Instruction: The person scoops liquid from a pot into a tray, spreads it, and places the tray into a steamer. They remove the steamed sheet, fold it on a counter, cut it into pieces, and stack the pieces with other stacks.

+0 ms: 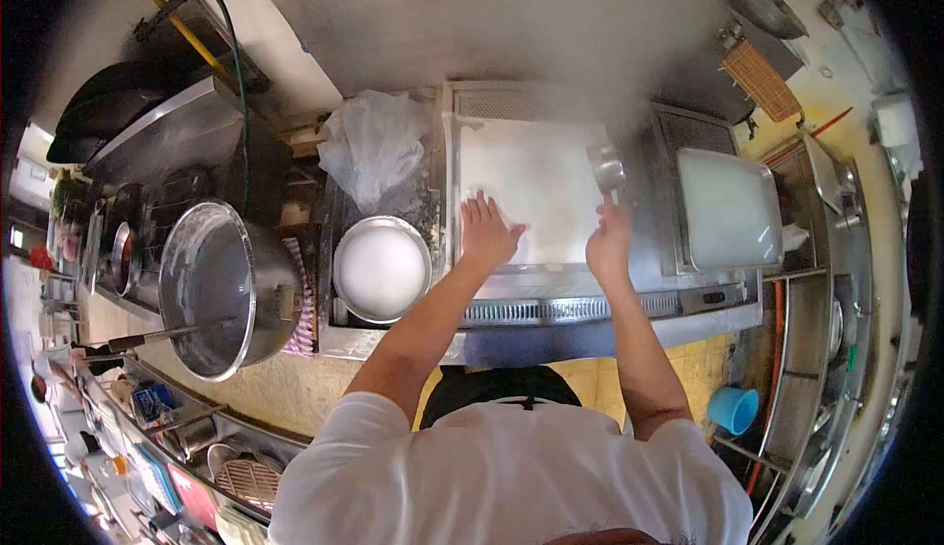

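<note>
My left hand rests on the near left part of a white sheet, its fingers spread and holding nothing. The sheet covers the top of a steel cooker, and steam rises from its far right side. In my right hand is the handle of a metal ladle, whose bowl is over the right edge of the sheet. Left of the cooker stands a round metal basin filled with something smooth and white. A clear plastic bag lies behind it.
A steel tray with a pale, glossy surface sits right of the cooker. At the left is a big metal pot with a long-handled tool across it. A wicker strainer hangs on the right; a blue bucket is below.
</note>
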Action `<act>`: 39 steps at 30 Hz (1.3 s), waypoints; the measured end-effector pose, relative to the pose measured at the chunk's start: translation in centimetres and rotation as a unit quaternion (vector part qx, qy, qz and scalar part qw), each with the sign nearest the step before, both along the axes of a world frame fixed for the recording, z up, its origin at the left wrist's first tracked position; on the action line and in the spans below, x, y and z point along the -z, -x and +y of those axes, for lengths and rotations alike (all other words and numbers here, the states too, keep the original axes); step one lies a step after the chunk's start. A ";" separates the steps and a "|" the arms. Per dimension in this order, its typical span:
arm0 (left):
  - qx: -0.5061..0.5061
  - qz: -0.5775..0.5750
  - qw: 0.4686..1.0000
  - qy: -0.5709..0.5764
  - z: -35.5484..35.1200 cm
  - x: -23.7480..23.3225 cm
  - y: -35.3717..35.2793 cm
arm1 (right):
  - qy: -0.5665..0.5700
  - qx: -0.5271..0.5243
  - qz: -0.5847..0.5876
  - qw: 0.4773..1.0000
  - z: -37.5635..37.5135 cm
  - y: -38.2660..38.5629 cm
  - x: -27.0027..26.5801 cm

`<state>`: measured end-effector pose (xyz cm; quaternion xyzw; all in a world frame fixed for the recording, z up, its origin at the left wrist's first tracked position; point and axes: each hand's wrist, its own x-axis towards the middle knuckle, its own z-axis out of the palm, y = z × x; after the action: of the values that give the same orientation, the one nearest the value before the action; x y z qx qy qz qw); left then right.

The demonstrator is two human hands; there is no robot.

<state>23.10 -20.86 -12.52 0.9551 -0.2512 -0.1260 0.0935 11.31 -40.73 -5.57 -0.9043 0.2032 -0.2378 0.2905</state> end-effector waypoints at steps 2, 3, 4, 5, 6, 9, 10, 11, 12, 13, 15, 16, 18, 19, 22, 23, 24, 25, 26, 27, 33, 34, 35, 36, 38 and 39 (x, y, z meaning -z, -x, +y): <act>-0.012 -0.012 1.000 -0.006 -1.5 0.2 -2.6 | -0.032 -0.016 0.009 0.999 0.2 1.2 -0.1; -0.021 -0.016 1.000 -0.009 -2.2 0.0 -3.8 | -0.047 -0.024 0.014 0.998 0.2 1.7 -0.4; -0.030 -0.018 0.999 -0.012 -2.8 -0.2 -4.8 | -0.060 -0.024 0.021 0.998 0.4 2.1 -0.8; -0.039 -0.020 0.999 -0.015 -3.2 -0.4 -5.3 | -0.072 -0.024 0.028 0.997 0.6 2.5 -1.3; -0.048 -0.030 0.998 -0.009 -3.3 -0.7 -5.4 | -0.084 -0.026 0.033 0.996 0.5 2.6 -1.6; -0.085 -0.070 0.994 0.020 -2.2 -1.3 -5.5 | -0.081 -0.044 0.034 0.995 -0.1 3.0 -1.7; -0.101 -0.089 0.990 0.041 -0.9 -1.3 -5.2 | -0.071 -0.053 0.018 0.996 -0.4 2.9 -1.4; -0.118 -0.107 0.985 0.060 0.7 -1.3 -4.7 | -0.063 -0.062 0.004 0.996 -0.7 3.0 -0.8; -0.149 -0.118 0.978 0.084 2.7 -1.2 -4.2 | -0.054 -0.071 -0.012 0.996 -1.1 2.9 -0.3; -0.178 -0.129 0.970 0.107 5.1 -0.9 -3.6 | -0.030 -0.084 -0.003 0.996 -1.4 2.7 0.3; -0.254 -0.099 0.952 0.135 10.4 -0.1 -2.4 | 0.022 -0.107 0.012 0.994 -2.2 2.1 1.5; -0.274 -0.109 0.950 0.101 13.4 2.1 -2.1 | 0.037 -0.109 0.003 0.993 -2.3 1.7 1.4; -0.292 -0.103 0.951 0.021 17.7 5.5 0.6 | 0.067 -0.116 -0.007 0.991 -2.0 1.7 1.4; -0.290 -0.092 0.952 -0.025 19.1 6.0 2.3 | 0.082 -0.121 0.012 0.989 -2.1 1.5 1.8; -0.215 0.018 0.969 -0.119 21.3 6.2 3.2 | 0.115 -0.140 0.038 0.983 -0.8 0.1 1.8; -0.179 0.070 0.971 -0.143 22.1 6.1 3.5 | 0.112 -0.150 0.031 0.982 0.2 -0.2 1.8; -0.190 0.028 0.970 -0.146 21.6 5.3 4.4 | 0.107 -0.161 0.027 0.981 1.6 -0.3 1.5; -0.205 -0.025 0.975 -0.078 21.9 4.8 5.4 | 0.070 -0.188 0.022 0.979 3.4 -0.4 1.3; -0.236 -0.124 0.963 0.033 22.4 5.8 6.3 | 0.033 -0.215 0.015 0.976 5.4 -0.9 1.0; -0.247 -0.153 0.953 0.085 22.4 4.1 7.4 | -0.004 -0.241 0.009 0.970 7.5 -1.4 0.7; -0.287 -0.225 0.905 0.218 25.9 -1.0 15.0 | -0.433 -0.330 0.204 0.814 23.2 -2.6 2.8; -0.299 -0.236 0.894 0.235 26.7 -1.4 16.4 | -0.470 -0.309 0.262 0.784 25.6 -2.5 2.3; -0.307 -0.227 0.894 0.233 27.9 -1.8 17.9 | -0.507 -0.296 0.271 0.762 27.5 -2.8 3.6; -0.316 -0.218 0.894 0.232 29.2 -2.1 19.5 | -0.543 -0.284 0.282 0.738 29.1 -3.7 6.8; -0.341 -0.210 0.882 0.249 31.6 -2.4 23.0 | -0.617 -0.240 0.303 0.685 31.6 -4.3 10.0; -0.354 -0.207 0.876 0.254 32.8 -2.7 24.8 | -0.630 -0.220 0.323 0.672 32.8 -4.4 10.5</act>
<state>-1.66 11.98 -9.84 0.9277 0.0670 0.1848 0.3174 15.67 -7.89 -16.09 -0.5460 0.1809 0.3238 0.7512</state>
